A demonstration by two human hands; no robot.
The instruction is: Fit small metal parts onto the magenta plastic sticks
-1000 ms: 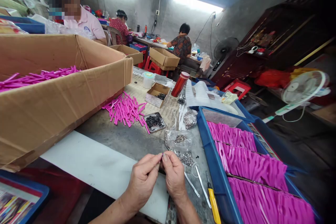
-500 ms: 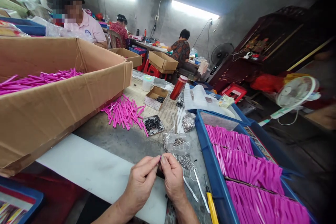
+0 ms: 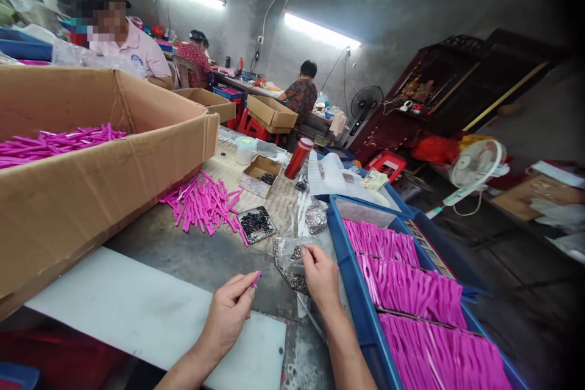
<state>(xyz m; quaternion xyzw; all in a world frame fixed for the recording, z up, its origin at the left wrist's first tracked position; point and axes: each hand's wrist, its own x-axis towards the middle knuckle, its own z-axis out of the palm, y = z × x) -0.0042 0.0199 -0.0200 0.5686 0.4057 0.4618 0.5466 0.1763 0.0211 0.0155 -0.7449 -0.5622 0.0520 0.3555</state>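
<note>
My left hand (image 3: pixel 228 317) is closed in a pinch above the white board (image 3: pixel 150 311). From its fingertips pokes the end of a small pink strip (image 3: pixel 258 277); the rest is hidden by the fingers. To the right, my right hand (image 3: pixel 323 283) reaches over an open clear plastic bag (image 3: pixel 287 248) of small metal parts. Its thumb and fingers are drawn together at the bag's mouth, and what lies between them cannot be made out. Beyond the hands are a square tray (image 3: pixel 273 233) of small black pieces and a heap of pink strips (image 3: pixel 201 202).
A large cardboard box (image 3: pixel 91 177) of pink strips stands at left. Along the right runs a blue crate (image 3: pixel 361 317) with rows of pink pieces. A knotted bag (image 3: pixel 316 217), a small carton (image 3: pixel 254 185) and a red flask (image 3: pixel 299 158) stand farther back. Several people sit beyond.
My hands have come apart from meeting at the fingertips. The right has moved up to the bag of metal parts; the left keeps the pink strip. The view has shifted to the right.
</note>
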